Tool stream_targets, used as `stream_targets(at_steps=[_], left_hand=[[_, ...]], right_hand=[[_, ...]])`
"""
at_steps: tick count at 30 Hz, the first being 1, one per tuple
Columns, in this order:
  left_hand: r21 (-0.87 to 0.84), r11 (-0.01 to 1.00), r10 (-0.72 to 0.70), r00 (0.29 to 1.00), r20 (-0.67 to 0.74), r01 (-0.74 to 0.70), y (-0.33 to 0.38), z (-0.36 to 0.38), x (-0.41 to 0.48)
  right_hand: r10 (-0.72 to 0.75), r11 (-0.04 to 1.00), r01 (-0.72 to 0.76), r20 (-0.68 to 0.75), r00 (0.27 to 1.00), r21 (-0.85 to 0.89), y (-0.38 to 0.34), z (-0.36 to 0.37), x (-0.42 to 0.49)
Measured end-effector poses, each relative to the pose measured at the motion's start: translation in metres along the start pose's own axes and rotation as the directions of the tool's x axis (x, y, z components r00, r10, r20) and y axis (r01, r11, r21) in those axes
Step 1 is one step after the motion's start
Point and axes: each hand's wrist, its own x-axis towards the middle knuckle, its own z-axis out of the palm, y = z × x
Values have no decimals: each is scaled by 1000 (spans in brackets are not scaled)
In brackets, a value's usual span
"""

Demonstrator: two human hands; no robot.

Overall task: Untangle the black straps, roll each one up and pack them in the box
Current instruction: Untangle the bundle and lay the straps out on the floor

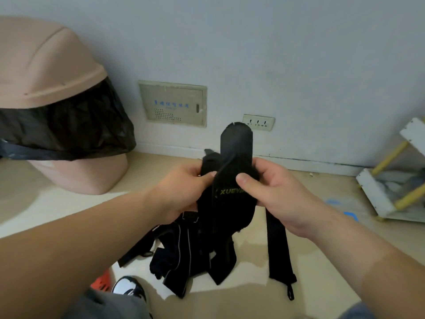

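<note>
Fingertips of the left hand (181, 187) pinch the near edge of a wide black strap (232, 180), thumb on top, while the right hand (273, 187) closes on the opposite edge with its thumb pressed just above the yellow lettering. Between the two grips the strap's rounded end stands upright, and its lower part hangs down in front of the wrists. A narrower strap (279, 247) drops from under the right hand to the floor (322, 261), ending in a small clip; whether it is joined to the wide one I cannot tell, since the palm hides the spot. Below both wrists the remaining straps (184, 256) lie heaped and crossed on the floor, beside a shoe (128, 285). No box shows in this view.

The risk, as I judge it, is lifting or rolling the wide strap while the hanging pieces are looped through the heap: the pull would tighten the tangle, and the clip could snag another band and drag it along.
</note>
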Motion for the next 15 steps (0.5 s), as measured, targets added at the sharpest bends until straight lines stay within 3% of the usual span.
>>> stream_targets(at_steps=[4, 7, 11, 15], left_hand=[[4, 995, 103, 985, 136, -104, 16, 6, 7], [71, 987, 128, 978, 166, -142, 8, 6, 10], [55, 984, 167, 984, 67, -171, -1, 5, 17], [-30, 987, 156, 988, -4, -156, 5, 6, 27]], right_hand=[[50, 990, -31, -137, 989, 136, 4, -5, 16], [74, 982, -54, -105, 992, 179, 7, -8, 30], [130, 981, -131, 14, 991, 141, 19, -3, 41], [158, 975, -151, -29, 987, 162, 25, 0, 52]])
